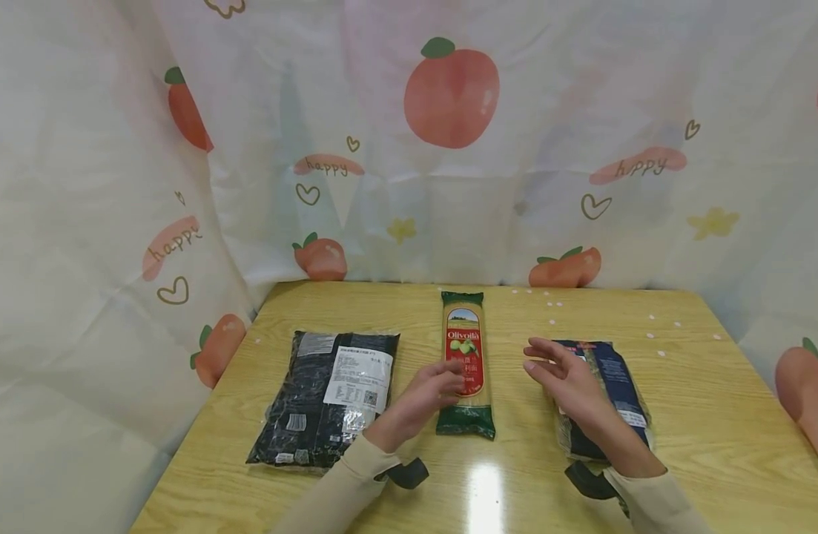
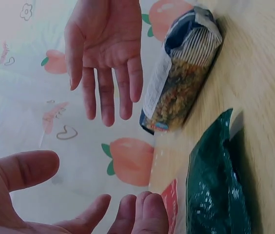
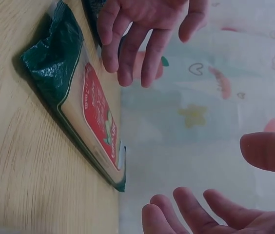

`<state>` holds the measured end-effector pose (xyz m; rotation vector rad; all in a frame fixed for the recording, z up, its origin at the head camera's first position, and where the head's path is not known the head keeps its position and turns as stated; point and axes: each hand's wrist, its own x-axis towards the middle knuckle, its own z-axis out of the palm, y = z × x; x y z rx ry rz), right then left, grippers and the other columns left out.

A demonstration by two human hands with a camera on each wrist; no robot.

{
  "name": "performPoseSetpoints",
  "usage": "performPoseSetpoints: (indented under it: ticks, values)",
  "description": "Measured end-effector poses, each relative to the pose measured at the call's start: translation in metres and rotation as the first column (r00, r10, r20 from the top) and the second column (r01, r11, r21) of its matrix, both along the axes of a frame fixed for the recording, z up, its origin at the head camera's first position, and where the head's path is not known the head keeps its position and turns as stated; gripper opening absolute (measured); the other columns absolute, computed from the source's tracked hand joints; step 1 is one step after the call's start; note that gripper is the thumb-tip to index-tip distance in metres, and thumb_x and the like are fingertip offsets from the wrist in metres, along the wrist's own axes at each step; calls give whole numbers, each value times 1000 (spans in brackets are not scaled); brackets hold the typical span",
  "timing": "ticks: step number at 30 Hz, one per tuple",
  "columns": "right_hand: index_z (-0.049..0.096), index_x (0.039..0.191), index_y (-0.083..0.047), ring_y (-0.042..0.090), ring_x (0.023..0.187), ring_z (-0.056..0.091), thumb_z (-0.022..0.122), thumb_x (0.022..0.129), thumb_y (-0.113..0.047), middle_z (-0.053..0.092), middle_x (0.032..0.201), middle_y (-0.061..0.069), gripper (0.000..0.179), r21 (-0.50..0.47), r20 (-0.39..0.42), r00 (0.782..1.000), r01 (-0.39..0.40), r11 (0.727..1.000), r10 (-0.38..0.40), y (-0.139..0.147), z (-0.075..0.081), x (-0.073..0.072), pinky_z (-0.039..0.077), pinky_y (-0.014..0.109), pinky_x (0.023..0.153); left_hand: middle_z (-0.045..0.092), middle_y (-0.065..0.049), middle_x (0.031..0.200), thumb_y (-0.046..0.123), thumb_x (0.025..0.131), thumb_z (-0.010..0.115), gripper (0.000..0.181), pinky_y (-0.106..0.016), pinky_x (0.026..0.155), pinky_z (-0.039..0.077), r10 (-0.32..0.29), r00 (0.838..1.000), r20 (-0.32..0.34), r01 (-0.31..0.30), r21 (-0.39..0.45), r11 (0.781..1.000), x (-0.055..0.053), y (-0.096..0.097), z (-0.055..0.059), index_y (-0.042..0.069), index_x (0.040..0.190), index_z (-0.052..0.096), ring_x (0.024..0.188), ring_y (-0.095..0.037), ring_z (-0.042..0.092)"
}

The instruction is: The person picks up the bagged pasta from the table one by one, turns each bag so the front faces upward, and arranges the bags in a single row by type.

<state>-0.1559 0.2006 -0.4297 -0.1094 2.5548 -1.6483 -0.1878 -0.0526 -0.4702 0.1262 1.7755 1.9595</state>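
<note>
A long pack of spaghetti (image 1: 463,345) with green ends and a red label lies in the middle of the table. My left hand (image 1: 425,397) hovers over its lower half, fingers loosely bent and holding nothing. To the right, my right hand (image 1: 572,386) is raised with relaxed fingers and overlaps a dark blue pasta bag (image 1: 618,378) in the head view. That bag's clear side shows twisted pasta pieces (image 2: 181,87) in the left wrist view. Left of my left hand lies a black plastic package (image 1: 308,415) with a white label (image 1: 358,378). Both palms face each other across the spaghetti pack.
The wooden table (image 1: 515,489) ends at a white curtain (image 1: 489,215) printed with peaches, which hangs along the back and sides. Small white specks (image 1: 552,322) dot the far part of the tabletop. A black strap (image 1: 409,473) sits at my left wrist.
</note>
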Motion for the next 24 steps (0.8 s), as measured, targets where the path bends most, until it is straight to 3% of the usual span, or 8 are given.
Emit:
performPoseSetpoints:
  ticks: [2,5,8,10,13,20,22,24]
  values:
    - [33,158,-1,46,142,48,53,108,-31,47,154,26,62,12,-15,1000,8,1000,-8,4,1,6,46,5,88,53,-24,145,14,101,55,49,-49,115,48,-14,1000,7,14,13,1000,4,3,0,-4,147,50,129,-36,57]
    - [34,158,-2,43,141,49,53,108,-33,48,154,25,61,52,-40,999,18,999,-16,12,1,13,46,5,86,53,-24,147,14,102,54,48,-50,117,46,-37,999,12,37,27,999,10,8,1,-4,146,50,131,-36,57]
    - [36,158,-4,11,132,57,52,109,-34,48,155,23,60,80,-52,998,33,996,-29,21,0,19,46,5,87,52,-24,146,14,102,54,48,-50,117,46,-59,998,27,58,38,998,16,13,2,-5,146,49,130,-34,57]
    - [36,158,-3,-11,122,52,52,109,-33,46,155,23,60,79,-63,997,40,996,-36,28,-1,23,47,5,86,52,-24,147,14,102,54,48,-49,117,47,-67,997,44,65,50,997,20,16,3,-4,146,49,130,-33,57]
    - [34,158,-2,-26,112,40,52,109,-32,43,157,23,61,73,-75,996,53,996,-48,38,-3,28,47,4,85,51,-24,145,14,102,54,48,-48,115,48,-73,995,60,69,66,995,24,20,4,-4,147,48,130,-33,57]
    - [30,160,-3,-17,113,39,50,108,-41,42,157,26,67,153,-40,990,141,978,-136,63,-11,35,43,1,80,56,-18,138,13,101,55,48,-48,114,49,-80,994,74,74,85,994,29,29,4,-3,146,48,120,-25,60]
    - [29,160,-2,-1,123,48,49,108,-43,40,158,28,70,171,-19,986,167,971,-166,71,-14,36,42,2,79,56,-17,137,12,101,55,49,-48,113,50,-86,993,81,79,91,993,31,32,3,-3,146,48,118,-23,61]
    - [27,160,0,24,134,49,48,108,-43,37,159,30,71,173,-6,982,187,967,-189,77,-16,37,50,16,93,56,-17,136,11,100,56,49,-46,111,51,-93,992,86,85,99,991,32,34,2,-4,146,48,115,-22,60]
